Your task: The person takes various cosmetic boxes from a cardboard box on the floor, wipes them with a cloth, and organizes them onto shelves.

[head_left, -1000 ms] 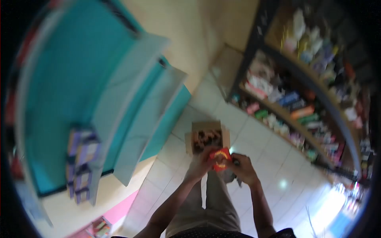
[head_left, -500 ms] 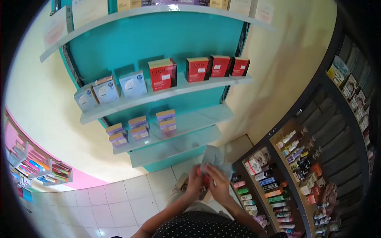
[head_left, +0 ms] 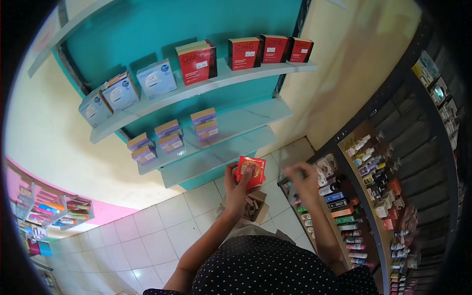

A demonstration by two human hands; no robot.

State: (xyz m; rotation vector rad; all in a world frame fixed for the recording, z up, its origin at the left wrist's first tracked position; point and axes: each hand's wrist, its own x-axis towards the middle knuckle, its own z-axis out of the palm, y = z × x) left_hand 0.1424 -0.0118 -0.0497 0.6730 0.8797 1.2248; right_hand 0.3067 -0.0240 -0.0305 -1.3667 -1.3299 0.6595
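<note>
In my left hand (head_left: pixel 237 189) is a red square packet (head_left: pixel 253 169) with a round gold print, possibly more than one stacked. My thumb lies across its front, and the fingers are behind it. My right hand (head_left: pixel 304 183) is apart from it, off to the right near the dark rack, and motion smears its fingers. Below the packet, an opened cardboard box (head_left: pixel 263 207) stands on the floor with small brownish items inside. The lowest teal-backed shelf (head_left: pixel 216 162) is just beyond my left hand.
Red OMG boxes (head_left: pixel 196 64) and light blue boxes (head_left: pixel 156 79) line the upper shelf. Purple-and-tan boxes (head_left: pixel 204 125) sit on the shelf below. A dark rack of bottles and cartons (head_left: pixel 339 201) stands close on the right. Stationery holders (head_left: pixel 54 209) hang at left.
The grey wrapping my hands were on is out of sight, and the red packet shows fully. My right hand has moved away to the right. The view has tilted down.
</note>
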